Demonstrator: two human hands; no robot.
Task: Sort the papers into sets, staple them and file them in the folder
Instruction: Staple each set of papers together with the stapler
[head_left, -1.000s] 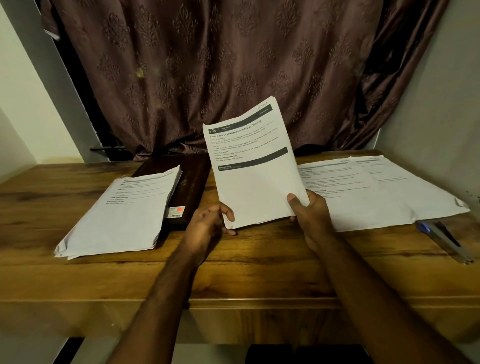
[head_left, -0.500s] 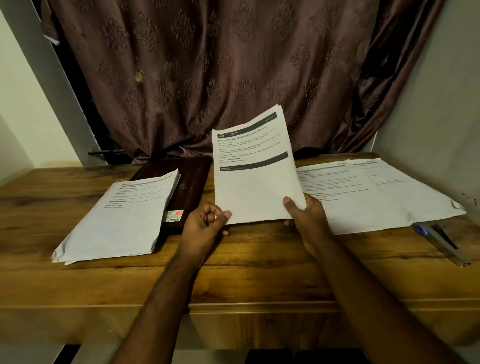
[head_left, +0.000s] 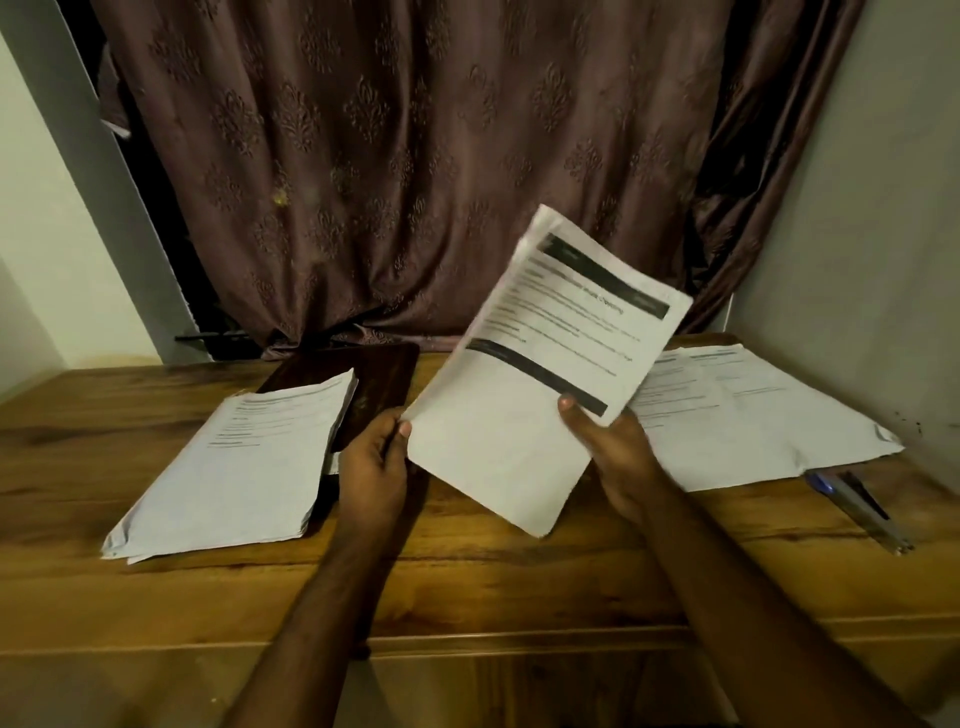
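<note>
**Held set swings right, toward the stapler side**

The held set of papers (head_left: 540, 384), upright and square to the camera half a second ago, now tilts clockwise, its top corner leaning right over the spread sheets (head_left: 748, 415) on the table (head_left: 467, 582). The right hand (head_left: 618, 457) pinches the set's right edge, thumb on the printed face. The left hand (head_left: 374, 467) has slipped from a pinch on the lower corner to loosely curled fingers at the left edge; whether it holds the paper cannot be told.

The turn suggests the set is being carried right for stapling: the stapler (head_left: 857, 506) lies at the table's right edge, just beside the spread sheets. The unsorted stack (head_left: 234, 462) rests on the dark folder (head_left: 374, 395) at left, untouched.
</note>
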